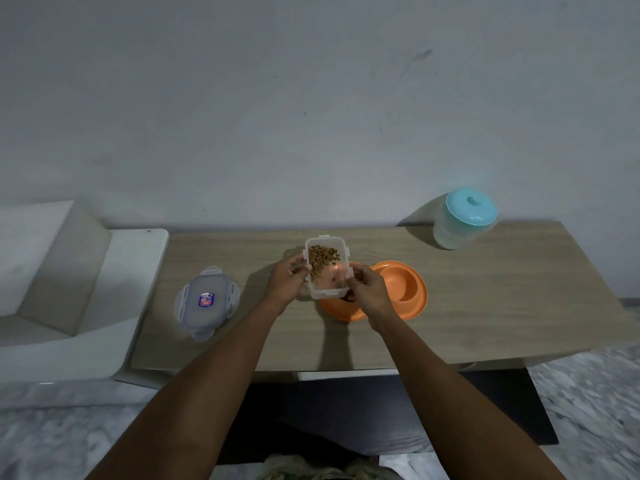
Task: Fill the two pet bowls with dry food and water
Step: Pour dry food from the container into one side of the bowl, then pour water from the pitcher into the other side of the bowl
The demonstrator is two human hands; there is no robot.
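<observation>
Two hands, head view: both are up over the middle of the worktop (485,306), one on each side of the food box (332,284).
Left hand (287,278): its fingers curl round the left side of the food box and grip it.
Right hand (369,289): its fingers and thumb pinch the near right corner of the food box.
Food box: a small see-through box with its top open. It is held over the left part of the orange bowl dish (417,304).
Dry food (322,259): little brown bits lie in a heap inside the box, at the far left end.
Orange bowl dish: one flat orange piece with two round bowls in it, lying on the worktop. The right bowl shows plainly. The left bowl is mostly hidden under the box and the right hand, so what is in it cannot be told.
Box lid (207,301): it lies flat on the worktop, well to the left of the hands, with a small sticker on top.
Water jug (464,220): a see-through jug with a light blue lid stands at the far right of the worktop, near the wall.
White seat (69,289): it sits just beside the left end of the worktop.
</observation>
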